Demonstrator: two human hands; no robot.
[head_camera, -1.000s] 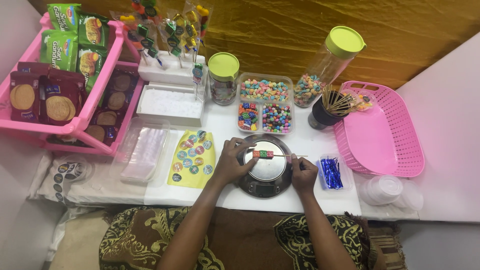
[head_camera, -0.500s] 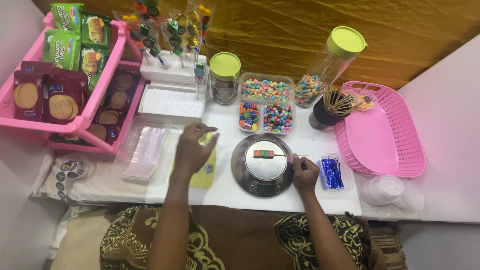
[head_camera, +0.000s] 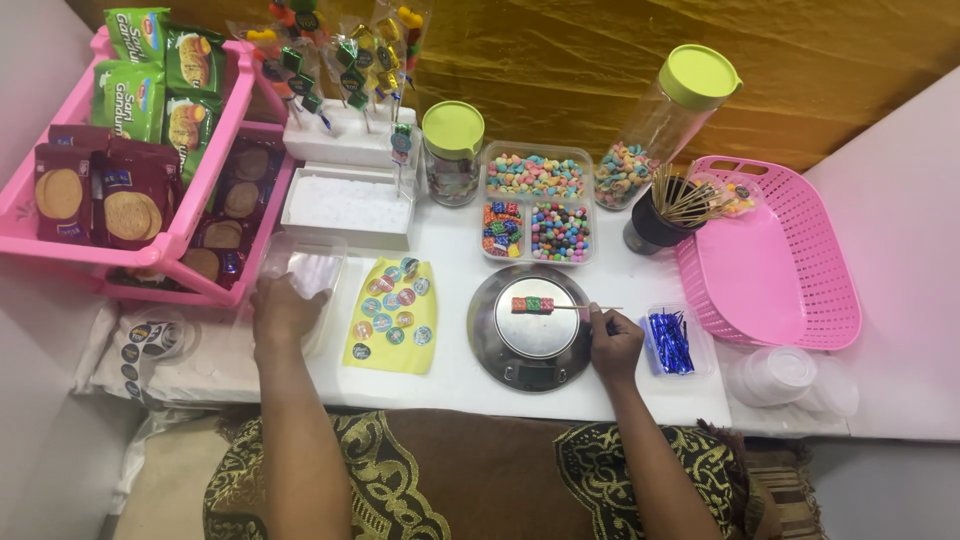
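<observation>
While both forearms reach up from the lower edge of the frame, entries run near to far.

Lap: dark cloth with gold pattern, lower centre.
Right hand: right hand lower right of centre, fingers closed in a pinch on the end of a thin skewer.
Skewer: lies level across the round metal scale; red and green candy cubes threaded at its left end, over the scale's pan.
Left hand: left hand at left of centre, palm down, fingers curled onto a clear plastic tub; whether it grips cannot be told.
Between the hands: yellow sticker sheet flat on the white worktop.
Right of scale: small clear box of blue twist ties; stacked clear cups further right.
Right side: pink basket.
Middle row: divided candy tray, dark cup of sticks, white foam block.
Far row: two jars with green lids, finished skewers in a stand.
Upper left: pink rack of biscuit packs.
</observation>
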